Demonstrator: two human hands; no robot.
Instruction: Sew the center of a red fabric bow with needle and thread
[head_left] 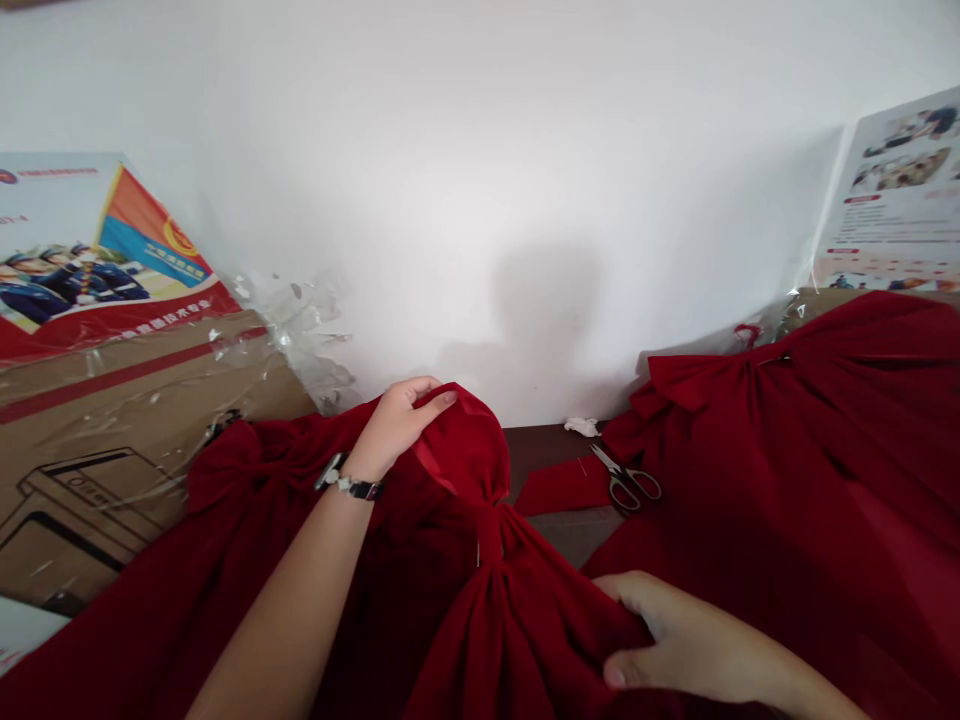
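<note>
A large red fabric bow (491, 535) lies in front of me, gathered at its middle, with a thin pin or needle showing by the knot. My left hand (405, 415) grips the bow's upper left loop, thumb on top and fingers behind the cloth. On the right loop, my right hand (660, 635) is closed over the fabric, thumb apart from the hidden fingertips. Folds of the bow's tails hang down toward me. Scissors (628, 482) with dark-and-light handles lie partly open beside a small red cloth piece (562, 485).
Another red bow (750, 365) with long draped cloth stands at the right, and more gathered red fabric (262, 465) at the left. A cardboard box (135, 400) wrapped in plastic leans at the left. Crumpled white tissue (582, 427) sits by the white wall (420, 180).
</note>
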